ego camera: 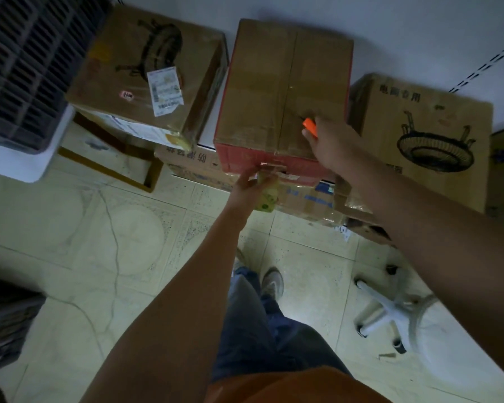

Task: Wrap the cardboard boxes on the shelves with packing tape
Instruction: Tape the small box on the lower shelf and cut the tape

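Nearest, a person stands on the pale tiled floor (122, 228), blue trouser legs and a grey shoe (273, 282) showing below an orange hem, with a white chair base (390, 311) on castors off to their right. Both bare arms reach forward. The left hand (249, 184) grips a tape roll (266, 194) against the red front edge of the middle box (282, 91), fingers curled round it, where a strip of tape meets the box's lower front. The right hand (329, 141) rests on top of that box near its front right corner, clenched around an orange cutter (310, 126) at the centre seam. The box sits on flattened cartons (306, 199). A box with a label (146, 74) stands to its left, a printed box (425, 135) to its right. Far left is a dark slatted crate (26, 65); behind is a white wall.
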Available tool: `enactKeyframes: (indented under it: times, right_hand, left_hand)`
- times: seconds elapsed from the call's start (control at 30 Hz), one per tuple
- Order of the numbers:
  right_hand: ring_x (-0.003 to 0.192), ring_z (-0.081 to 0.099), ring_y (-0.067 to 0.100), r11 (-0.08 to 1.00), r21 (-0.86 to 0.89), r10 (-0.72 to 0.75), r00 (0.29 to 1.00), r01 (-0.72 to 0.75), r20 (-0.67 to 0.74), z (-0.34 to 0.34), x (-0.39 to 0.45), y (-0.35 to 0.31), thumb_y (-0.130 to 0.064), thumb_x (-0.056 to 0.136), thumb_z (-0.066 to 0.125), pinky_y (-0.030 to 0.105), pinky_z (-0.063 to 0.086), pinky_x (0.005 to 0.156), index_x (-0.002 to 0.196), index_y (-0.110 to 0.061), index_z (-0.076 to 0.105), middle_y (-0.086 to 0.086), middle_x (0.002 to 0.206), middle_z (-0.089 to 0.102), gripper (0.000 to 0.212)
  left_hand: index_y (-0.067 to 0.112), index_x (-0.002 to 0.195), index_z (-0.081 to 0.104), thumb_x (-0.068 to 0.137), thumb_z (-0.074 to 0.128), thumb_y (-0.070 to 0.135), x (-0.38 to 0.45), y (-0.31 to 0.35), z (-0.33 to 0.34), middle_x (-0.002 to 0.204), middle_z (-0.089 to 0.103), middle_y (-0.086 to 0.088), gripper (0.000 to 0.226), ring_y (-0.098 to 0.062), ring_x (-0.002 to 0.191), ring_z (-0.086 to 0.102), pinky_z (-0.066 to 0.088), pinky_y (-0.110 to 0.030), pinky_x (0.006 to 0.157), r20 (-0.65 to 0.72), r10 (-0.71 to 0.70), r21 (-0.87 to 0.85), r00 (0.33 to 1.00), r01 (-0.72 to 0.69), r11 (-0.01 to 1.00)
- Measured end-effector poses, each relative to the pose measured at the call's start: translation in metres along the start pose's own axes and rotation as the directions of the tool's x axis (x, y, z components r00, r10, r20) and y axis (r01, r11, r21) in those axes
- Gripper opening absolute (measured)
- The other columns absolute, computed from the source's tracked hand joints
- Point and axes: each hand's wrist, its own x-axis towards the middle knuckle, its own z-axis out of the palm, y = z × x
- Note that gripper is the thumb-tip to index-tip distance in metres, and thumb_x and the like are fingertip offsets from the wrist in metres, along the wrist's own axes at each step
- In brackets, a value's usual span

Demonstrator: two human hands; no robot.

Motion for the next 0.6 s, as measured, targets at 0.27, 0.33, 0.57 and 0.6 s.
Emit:
enactKeyframes:
  times: [0.27,0.33,0.57,0.6]
  right_hand:
    - [0.056,0.048,0.012,0.976,-0.092,-0.187,0.977,0.197,0.105,-0.002,-0.056,-0.037,-0.039,0.105,0.041,0.025,0.036,0.050,0.101,-0.014,0.055,-0.002,0.073,0.052,0.029]
    - [0.065,0.051,0.019,0.971,-0.112,-0.196,0.970,0.213,0.144,0.011,-0.054,-0.042,-0.039,0.103,0.044,0.031,0.045,0.062,0.100,-0.009,0.060,0.003,0.080,0.056,0.034]
    - [0.069,0.053,0.019,0.961,-0.179,-0.158,0.950,0.211,0.269,0.029,-0.034,-0.051,-0.017,0.099,0.055,0.031,0.047,0.065,0.107,-0.002,0.065,0.002,0.074,0.048,0.020]
    - [0.068,0.054,0.019,0.961,-0.194,-0.142,0.951,0.199,0.274,0.030,-0.032,-0.053,-0.013,0.097,0.056,0.030,0.048,0.065,0.106,-0.002,0.066,0.001,0.070,0.046,0.017]
  left_hand:
    - [0.012,0.126,0.047,0.095,0.064,0.015,0.005,-0.004,0.008,0.095,0.059,0.007,0.035,-0.004,0.082,0.059,0.048,-0.010,0.056,-0.104,0.035,-0.107,0.994,-0.047,0.993]
    - [0.009,0.130,0.049,0.097,0.061,0.014,0.006,-0.006,0.006,0.094,0.059,0.005,0.036,-0.008,0.082,0.059,0.047,-0.009,0.055,-0.115,0.043,-0.067,0.992,-0.051,0.996]
    - [0.010,0.127,0.057,0.097,0.057,0.009,0.007,0.001,-0.002,0.093,0.059,0.005,0.030,-0.006,0.076,0.057,0.045,-0.010,0.045,-0.073,0.028,-0.020,0.997,-0.029,0.999]
    - [0.011,0.122,0.059,0.095,0.059,0.010,0.009,0.000,-0.003,0.092,0.060,0.006,0.027,-0.009,0.079,0.058,0.047,-0.016,0.049,-0.080,0.023,-0.011,0.997,-0.024,1.000]
